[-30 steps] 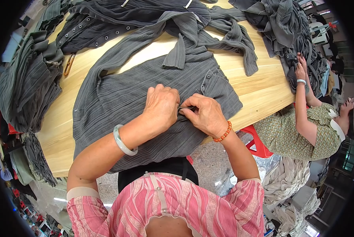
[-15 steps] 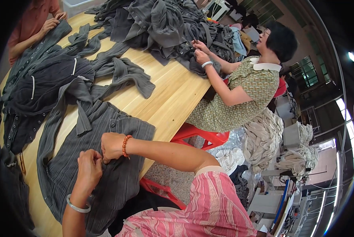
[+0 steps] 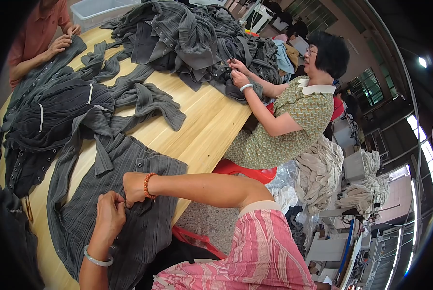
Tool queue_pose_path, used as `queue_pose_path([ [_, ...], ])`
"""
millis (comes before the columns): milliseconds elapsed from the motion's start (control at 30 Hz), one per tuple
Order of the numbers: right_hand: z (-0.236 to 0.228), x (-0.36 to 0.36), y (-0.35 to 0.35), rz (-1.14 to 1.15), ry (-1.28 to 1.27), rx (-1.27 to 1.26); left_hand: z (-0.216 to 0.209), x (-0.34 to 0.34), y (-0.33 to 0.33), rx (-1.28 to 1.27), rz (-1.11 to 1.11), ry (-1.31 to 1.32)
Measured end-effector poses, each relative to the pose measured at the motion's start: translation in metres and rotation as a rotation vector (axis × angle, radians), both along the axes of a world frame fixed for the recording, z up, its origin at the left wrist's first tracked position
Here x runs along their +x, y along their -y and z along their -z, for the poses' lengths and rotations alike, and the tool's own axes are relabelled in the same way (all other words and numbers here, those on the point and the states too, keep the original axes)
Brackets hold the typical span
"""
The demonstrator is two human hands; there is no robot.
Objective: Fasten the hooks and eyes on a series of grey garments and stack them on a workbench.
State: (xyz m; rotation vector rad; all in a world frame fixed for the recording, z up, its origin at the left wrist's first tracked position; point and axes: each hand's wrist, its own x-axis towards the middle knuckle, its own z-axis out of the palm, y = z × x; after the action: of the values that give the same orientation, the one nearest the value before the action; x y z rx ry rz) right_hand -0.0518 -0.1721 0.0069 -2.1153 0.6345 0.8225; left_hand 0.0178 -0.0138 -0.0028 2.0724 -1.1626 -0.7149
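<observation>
A dark grey ribbed garment lies spread on the wooden table's near edge, with a small round button or snap at its upper part and a long sleeve to the left. Over its middle, my two hands meet with fingertips close together. My left hand, with a pale bangle at the wrist, is closed in a pinch at the fabric. Beside it my right hand, wearing an orange bead bracelet, is bent down and closed on the cloth too. The fingers hide the exact spot they grip.
A big heap of grey garments covers the table's far side; more lie left. A co-worker handles cloth at the right edge, another person's hands at the far left. A red stool and pale fabric piles stand right.
The view has shifted slightly. My hands stay together at the same part of the garment, with the left fingers a little closer to the right hand.
</observation>
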Motion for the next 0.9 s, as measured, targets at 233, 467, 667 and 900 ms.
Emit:
queue_pose_path([
  [233, -0.008, 0.0, -0.001, -0.037, -0.005, -0.018, -0.004, -0.002, -0.001, 0.001, -0.019, 0.031],
  [467, 0.005, -0.035, -0.009, 0.059, 0.504, -0.031, -0.009, 0.005, -0.006, 0.052, 0.001, 0.013],
  [667, 0.006, -0.051, -0.024, 0.091, 0.593, -0.148, -0.004, 0.012, -0.002, 0.048, 0.06, 0.007],
  [900, 0.027, -0.063, -0.028, 0.067, 0.927, -0.196, -0.006, 0.004, -0.005, 0.036, 0.035, 0.084],
])
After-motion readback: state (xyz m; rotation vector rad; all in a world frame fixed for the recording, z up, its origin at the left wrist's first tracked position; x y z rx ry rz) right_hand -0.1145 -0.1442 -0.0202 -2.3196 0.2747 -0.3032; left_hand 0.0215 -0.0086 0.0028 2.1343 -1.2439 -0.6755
